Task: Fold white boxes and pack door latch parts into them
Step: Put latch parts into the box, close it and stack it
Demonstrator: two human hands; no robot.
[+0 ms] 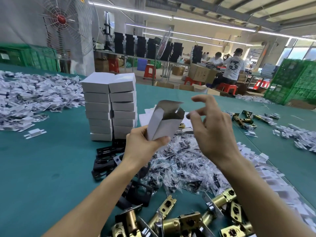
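- Lying nearest on the teal-green cloth-covered table (pixel 42 168) is a heap of brass-coloured cylindrical door latch bolts (pixel 171 221) with metal faceplates.
- Just beyond them sit flat black metal strike plates (pixel 106 161) and a spread of small clear plastic bags of dark screws (pixel 179 165).
- The left hand (pixel 142 147) is raised above these bags and grips the lower end of a half-folded white cardboard box (pixel 164 124), thumb across the front and fingers curled behind.
- The box is tilted, with its open end up and away; the grey inside and its loose top flap are showing.
- The right hand (pixel 212 130) hovers beside that open end with fingers spread and loosely bent, holding nothing; its thumb tip is just beside the flap, and I cannot tell whether it touches.
- Behind the box stand two side-by-side stacks of closed white cardboard boxes (pixel 109 106).
- Farther left lies a wide pile of small white plastic parts (pixel 34 98).
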